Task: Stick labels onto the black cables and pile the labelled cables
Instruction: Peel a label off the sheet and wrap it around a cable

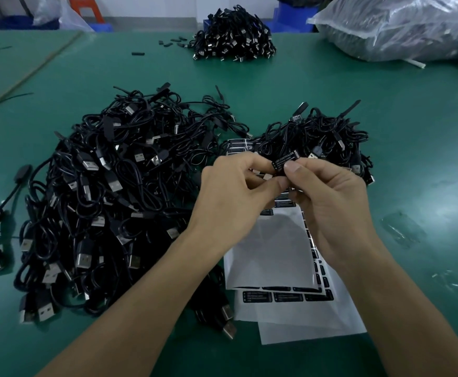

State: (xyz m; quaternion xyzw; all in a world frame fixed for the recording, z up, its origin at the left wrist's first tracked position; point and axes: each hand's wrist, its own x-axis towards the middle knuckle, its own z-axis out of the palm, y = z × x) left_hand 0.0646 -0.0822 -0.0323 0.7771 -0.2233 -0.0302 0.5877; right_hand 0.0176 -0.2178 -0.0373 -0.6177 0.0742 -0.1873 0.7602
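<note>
Step in hand: labelling. Your left hand [230, 191] and right hand [328, 202] both pinch one label [285, 160] mid-bench. Next, likely: press it flat, then add to the smaller pile [323, 134] toward the far edge.

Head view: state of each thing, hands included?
left hand: pinching the label.
right hand: pinching the label, thumb on top.
label: held up, print facing up; stuck on yet, cannot tell.
top label sheet: flat, mostly peeled bare.
large cable pile: tangled heap, left of hands.
smaller cable pile: heaped behind hands.
far cable pile: heaped far back.
plastic bag: full, lying far right.
</note>
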